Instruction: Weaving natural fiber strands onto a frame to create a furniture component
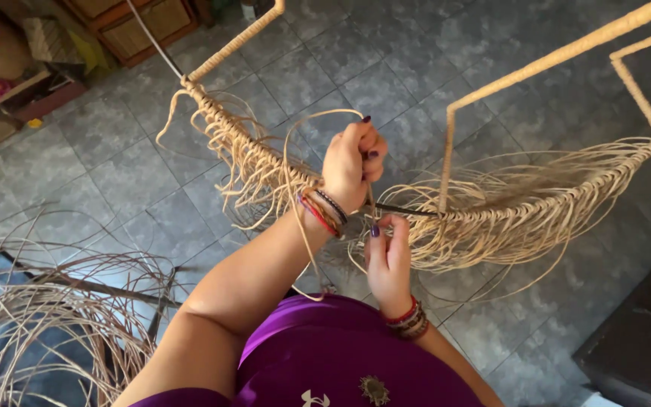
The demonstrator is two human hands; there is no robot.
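Right hand (pixel 389 256) pinches a rattan strand (pixel 318 124); left hand (pixel 352 162) grips it above.

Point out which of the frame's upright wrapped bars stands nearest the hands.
It is the middle upright bar, rising from the woven rim just right of the left hand and right hand. The far-left bar and the far-right bar stand at the frame's ends.
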